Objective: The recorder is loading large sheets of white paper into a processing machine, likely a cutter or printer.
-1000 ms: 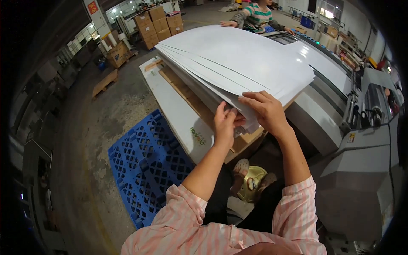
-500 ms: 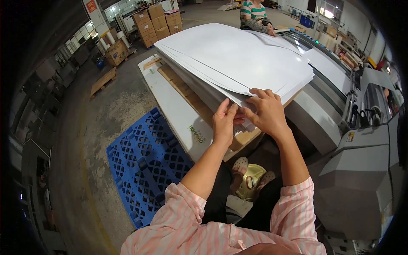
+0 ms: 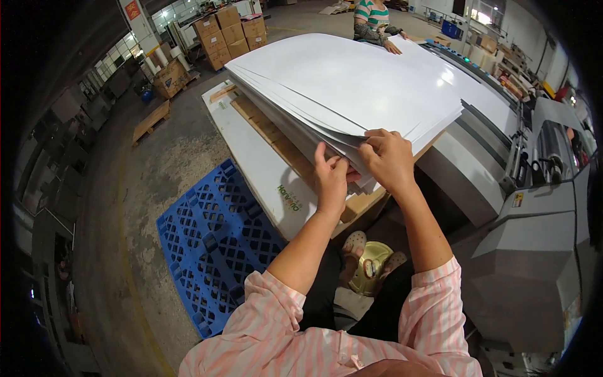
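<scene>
A tall stack of large glossy white sheets (image 3: 352,75) lies before me, its near-left edges fanned apart. My right hand (image 3: 391,162) pinches the near corner of the upper sheets, fingers bent over the edge and thumb tucked below. They are lifted slightly there, leaving a dark gap beneath. Just left of it, my left hand (image 3: 331,183) rests against the edges of the lower sheets. Its index finger points up, apart from the thumb, and the other fingers curl partly out of sight by the stack's corner.
A white-topped board (image 3: 264,169) sits under the stack. Beside it on the floor lies a blue plastic pallet (image 3: 213,245). A grey machine (image 3: 534,257) with rollers stands at right. Across the stack, a person (image 3: 375,22) lays hands on a sheet. Cardboard boxes (image 3: 229,38) are piled beyond.
My left index finger has spread up and left, away from the thumb. My right hand has shifted slightly left. A sheet at the far right now lies flatter under the other person's hands.
</scene>
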Action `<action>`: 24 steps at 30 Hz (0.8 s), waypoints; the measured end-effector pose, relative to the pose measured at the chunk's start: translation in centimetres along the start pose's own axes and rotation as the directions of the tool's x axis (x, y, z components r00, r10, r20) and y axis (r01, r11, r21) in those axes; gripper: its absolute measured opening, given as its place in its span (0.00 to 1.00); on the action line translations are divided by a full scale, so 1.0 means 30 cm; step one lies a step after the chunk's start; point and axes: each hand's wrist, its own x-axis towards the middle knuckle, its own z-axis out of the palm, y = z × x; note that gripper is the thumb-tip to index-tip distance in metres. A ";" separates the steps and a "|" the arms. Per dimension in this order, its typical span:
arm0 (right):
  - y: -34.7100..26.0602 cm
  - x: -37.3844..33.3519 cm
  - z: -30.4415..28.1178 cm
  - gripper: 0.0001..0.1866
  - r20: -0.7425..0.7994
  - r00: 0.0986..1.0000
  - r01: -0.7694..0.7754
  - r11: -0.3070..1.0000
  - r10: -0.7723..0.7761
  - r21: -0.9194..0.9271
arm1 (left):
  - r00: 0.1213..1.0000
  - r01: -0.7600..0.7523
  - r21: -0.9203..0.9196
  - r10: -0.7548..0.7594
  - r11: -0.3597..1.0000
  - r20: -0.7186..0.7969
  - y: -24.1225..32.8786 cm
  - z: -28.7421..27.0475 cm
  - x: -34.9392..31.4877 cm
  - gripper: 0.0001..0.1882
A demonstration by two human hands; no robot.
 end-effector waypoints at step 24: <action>0.052 0.048 -0.036 0.14 -0.207 0.976 0.163 0.858 -0.068 0.488 | 0.989 -0.053 0.150 0.032 0.987 0.141 -0.020 -0.006 -0.033 0.11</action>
